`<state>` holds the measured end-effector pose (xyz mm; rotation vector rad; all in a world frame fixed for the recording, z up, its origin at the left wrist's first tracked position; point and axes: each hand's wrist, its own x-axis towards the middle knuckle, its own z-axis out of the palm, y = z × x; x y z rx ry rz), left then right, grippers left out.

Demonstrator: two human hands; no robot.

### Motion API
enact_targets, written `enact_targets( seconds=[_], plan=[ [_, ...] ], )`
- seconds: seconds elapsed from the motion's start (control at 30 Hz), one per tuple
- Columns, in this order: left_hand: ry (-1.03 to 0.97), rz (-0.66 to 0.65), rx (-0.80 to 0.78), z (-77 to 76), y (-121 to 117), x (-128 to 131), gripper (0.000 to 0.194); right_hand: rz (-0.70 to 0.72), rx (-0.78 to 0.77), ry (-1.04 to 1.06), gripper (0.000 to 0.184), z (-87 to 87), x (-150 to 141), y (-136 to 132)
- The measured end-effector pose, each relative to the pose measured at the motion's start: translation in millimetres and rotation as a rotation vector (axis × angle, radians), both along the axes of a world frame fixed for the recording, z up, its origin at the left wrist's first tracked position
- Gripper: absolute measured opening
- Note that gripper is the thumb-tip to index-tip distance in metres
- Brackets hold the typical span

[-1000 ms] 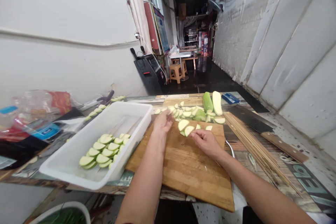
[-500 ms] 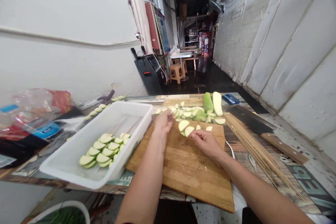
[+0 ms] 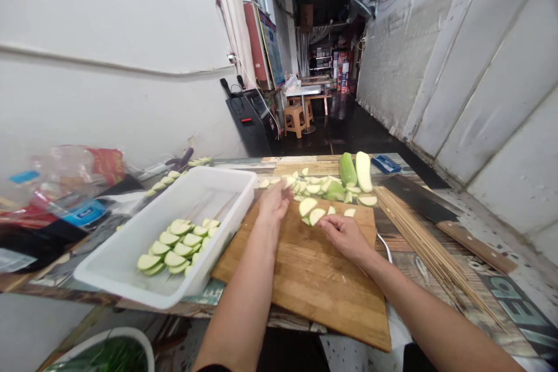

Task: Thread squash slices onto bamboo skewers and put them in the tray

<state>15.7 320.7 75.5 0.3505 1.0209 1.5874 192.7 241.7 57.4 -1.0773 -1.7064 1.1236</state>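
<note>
My left hand (image 3: pixel 275 200) is at the far left part of the wooden cutting board (image 3: pixel 322 279), fingers curled in, with a pale zucchini slice at its fingertips. Closed in a pinch, my right hand (image 3: pixel 344 236) holds the edge of a half-round zucchini slice (image 3: pixel 317 217). Another slice (image 3: pixel 307 206) lies against that one; whether a skewer runs through them cannot be seen. Behind the hands is a pile of cut zucchini slices (image 3: pixel 314 189). Two larger zucchini pieces (image 3: pixel 347 170) stand at the back of the pile.
A white plastic tub (image 3: pixel 131 293) at left holds rows of skewered slices (image 3: pixel 176 250). On the right lie bamboo skewers (image 3: pixel 418 244), a cleaver (image 3: pixel 475 244) and a blue tray (image 3: pixel 386 164). Plastic bottles (image 3: pixel 82 186) stand far left; a bucket of greens (image 3: pixel 108 354) is below.
The view has shifted slightly, moving everything a little to the right. Both hands keep nearly the same pose over the board.
</note>
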Motion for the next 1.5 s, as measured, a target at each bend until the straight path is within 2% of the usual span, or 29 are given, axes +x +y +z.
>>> enact_targets(
  seconds=[0.17, 0.9, 1.17, 1.5],
  plan=[
    [-0.004, 0.031, -0.002, 2.9, -3.7, 3.1, 0.008, -0.003, 0.008, -0.024, 0.026, 4.3, 0.6, -0.9],
    [-0.057, 0.000, -0.029, 4.7, -2.3, 1.9, 0.006, 0.012, 0.018, -0.016, 0.029, -6.5, 0.3, 2.3],
    [-0.043, -0.005, -0.031, 8.4, -5.2, 5.2, 0.004, 0.040, -0.027, 0.014, 0.028, -8.1, 0.8, 1.9],
    [-0.058, -0.008, -0.041, 11.0, -6.9, 8.5, 0.005, -0.028, 0.028, -0.022, 0.025, -3.8, -0.6, 1.6]
  ],
)
